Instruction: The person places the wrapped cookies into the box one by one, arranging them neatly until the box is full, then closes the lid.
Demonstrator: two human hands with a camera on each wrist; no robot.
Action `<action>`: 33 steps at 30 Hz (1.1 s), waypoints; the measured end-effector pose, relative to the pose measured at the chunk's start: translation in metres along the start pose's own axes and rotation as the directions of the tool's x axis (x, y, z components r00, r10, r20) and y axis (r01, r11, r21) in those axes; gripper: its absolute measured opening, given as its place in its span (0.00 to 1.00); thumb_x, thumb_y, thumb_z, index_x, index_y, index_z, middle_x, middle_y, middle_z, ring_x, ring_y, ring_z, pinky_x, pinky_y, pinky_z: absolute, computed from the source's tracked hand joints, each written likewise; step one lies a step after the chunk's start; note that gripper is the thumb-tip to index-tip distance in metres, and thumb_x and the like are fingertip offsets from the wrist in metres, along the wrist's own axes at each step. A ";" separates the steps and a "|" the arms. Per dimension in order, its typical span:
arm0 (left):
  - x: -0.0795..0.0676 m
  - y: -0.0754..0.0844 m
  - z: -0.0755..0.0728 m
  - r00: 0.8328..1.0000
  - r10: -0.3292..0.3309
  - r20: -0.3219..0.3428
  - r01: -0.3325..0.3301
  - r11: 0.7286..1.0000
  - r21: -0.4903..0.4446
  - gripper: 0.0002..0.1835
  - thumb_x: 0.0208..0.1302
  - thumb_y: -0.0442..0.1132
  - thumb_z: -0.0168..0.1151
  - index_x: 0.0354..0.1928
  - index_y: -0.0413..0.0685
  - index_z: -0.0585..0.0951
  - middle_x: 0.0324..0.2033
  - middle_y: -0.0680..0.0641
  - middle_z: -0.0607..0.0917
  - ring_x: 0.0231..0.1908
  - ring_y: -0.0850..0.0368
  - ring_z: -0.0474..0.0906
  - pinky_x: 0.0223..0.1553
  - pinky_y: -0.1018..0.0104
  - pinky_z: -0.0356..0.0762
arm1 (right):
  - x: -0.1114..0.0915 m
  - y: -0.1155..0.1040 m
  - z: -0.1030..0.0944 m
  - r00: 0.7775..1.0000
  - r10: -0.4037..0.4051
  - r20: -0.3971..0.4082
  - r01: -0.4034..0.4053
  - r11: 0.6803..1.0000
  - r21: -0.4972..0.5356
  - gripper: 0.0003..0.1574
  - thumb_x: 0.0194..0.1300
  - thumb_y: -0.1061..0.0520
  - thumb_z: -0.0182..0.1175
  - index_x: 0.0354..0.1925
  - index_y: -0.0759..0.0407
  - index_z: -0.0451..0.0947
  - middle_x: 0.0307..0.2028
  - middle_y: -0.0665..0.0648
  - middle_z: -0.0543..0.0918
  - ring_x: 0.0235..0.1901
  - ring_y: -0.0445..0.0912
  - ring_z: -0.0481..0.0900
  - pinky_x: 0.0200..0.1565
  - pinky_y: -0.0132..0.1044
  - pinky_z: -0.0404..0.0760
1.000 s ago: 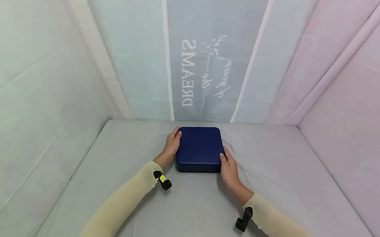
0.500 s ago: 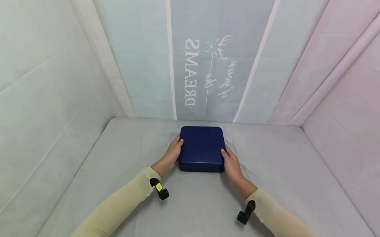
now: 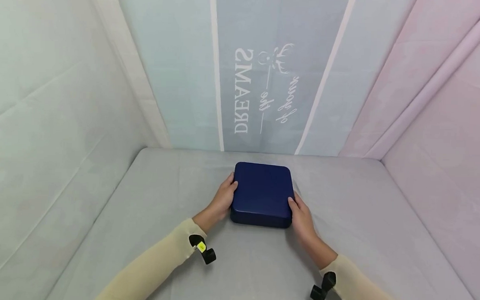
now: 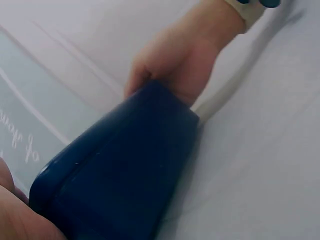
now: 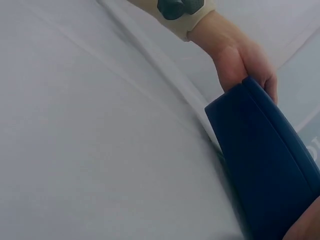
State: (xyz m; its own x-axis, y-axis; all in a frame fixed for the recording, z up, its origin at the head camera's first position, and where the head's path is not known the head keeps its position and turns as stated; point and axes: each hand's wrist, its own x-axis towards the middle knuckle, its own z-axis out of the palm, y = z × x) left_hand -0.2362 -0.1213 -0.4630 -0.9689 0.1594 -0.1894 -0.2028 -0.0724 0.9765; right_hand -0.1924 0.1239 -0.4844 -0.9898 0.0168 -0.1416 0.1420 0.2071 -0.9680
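Observation:
A dark blue square box (image 3: 263,190) with rounded corners and a smooth top is held between both hands in the head view. My left hand (image 3: 224,197) grips its left side, thumb at the upper edge. On the opposite side my right hand (image 3: 302,218) holds the box the same way, a little nearer to me. The left wrist view shows the box's side wall (image 4: 130,165) with a lid seam along it. From the right wrist, the box (image 5: 265,155) appears tilted over the cloth, and the far hand (image 5: 247,62) grips its end. Fingers under the box are hidden.
Pale grey cloth (image 3: 240,269) covers the table. Behind it hangs a blue-grey curtain (image 3: 256,137) with mirrored white lettering, and fabric walls stand at left and right. Each cream sleeve (image 3: 152,261) carries a small black wrist camera (image 3: 208,255).
Both hands have moved the box slightly to the right and toward me, and it has turned a little clockwise. The left hand sits lower along its side than a second ago.

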 end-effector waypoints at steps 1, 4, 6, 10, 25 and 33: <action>-0.004 0.000 0.002 1.000 0.003 0.000 -0.003 1.000 0.009 0.32 0.83 0.38 0.36 0.82 0.44 0.42 0.81 0.46 0.44 0.79 0.50 0.34 0.78 0.50 0.36 | -0.003 0.000 -0.002 1.000 0.004 0.004 -0.004 1.000 0.001 0.39 0.83 0.43 0.41 0.82 0.55 0.46 0.80 0.54 0.50 0.79 0.49 0.42 0.77 0.50 0.44; -0.013 -0.004 0.009 1.000 0.015 -0.005 -0.015 1.000 0.017 0.32 0.83 0.37 0.37 0.82 0.44 0.41 0.81 0.47 0.43 0.79 0.51 0.33 0.78 0.50 0.35 | -0.010 0.001 -0.006 1.000 -0.006 0.014 0.006 1.000 -0.003 0.39 0.83 0.42 0.40 0.82 0.56 0.45 0.80 0.55 0.50 0.79 0.49 0.41 0.77 0.50 0.43; -0.019 -0.007 0.013 0.999 0.033 -0.002 -0.033 0.999 0.009 0.33 0.83 0.36 0.36 0.82 0.44 0.40 0.81 0.46 0.42 0.79 0.50 0.32 0.78 0.49 0.35 | -0.015 0.001 -0.009 1.000 -0.013 0.016 0.013 1.000 -0.014 0.39 0.84 0.42 0.40 0.82 0.55 0.45 0.80 0.54 0.50 0.79 0.49 0.41 0.77 0.50 0.43; -0.026 -0.014 0.018 0.998 0.059 0.003 -0.059 0.998 -0.001 0.33 0.83 0.36 0.35 0.81 0.43 0.38 0.81 0.46 0.40 0.79 0.49 0.31 0.78 0.49 0.34 | -0.023 0.000 -0.014 1.000 -0.017 0.013 0.017 0.999 -0.028 0.38 0.84 0.43 0.40 0.82 0.55 0.46 0.80 0.54 0.50 0.79 0.49 0.41 0.77 0.50 0.43; -0.031 -0.033 0.017 0.997 0.076 0.018 -0.075 0.997 -0.033 0.33 0.82 0.34 0.36 0.81 0.40 0.39 0.81 0.43 0.40 0.79 0.48 0.30 0.77 0.49 0.33 | -0.032 0.014 -0.012 1.000 -0.022 -0.020 0.021 0.997 -0.076 0.40 0.83 0.41 0.40 0.82 0.55 0.47 0.80 0.55 0.51 0.79 0.51 0.42 0.77 0.52 0.44; -0.034 -0.035 0.018 0.998 0.069 -0.002 -0.069 0.997 -0.017 0.33 0.82 0.36 0.38 0.81 0.40 0.40 0.81 0.43 0.40 0.79 0.47 0.32 0.77 0.48 0.35 | -0.026 0.012 -0.012 1.000 -0.010 -0.023 0.009 0.999 -0.041 0.37 0.84 0.45 0.40 0.81 0.56 0.47 0.80 0.53 0.51 0.79 0.49 0.42 0.77 0.50 0.44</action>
State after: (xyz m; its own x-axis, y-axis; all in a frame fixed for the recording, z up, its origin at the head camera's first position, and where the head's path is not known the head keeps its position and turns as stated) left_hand -0.1939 -0.1068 -0.4891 -0.9809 0.1518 -0.1219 -0.1380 -0.1004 0.9853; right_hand -0.1647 0.1380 -0.4902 -0.9912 0.0376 -0.1272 0.1326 0.2472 -0.9599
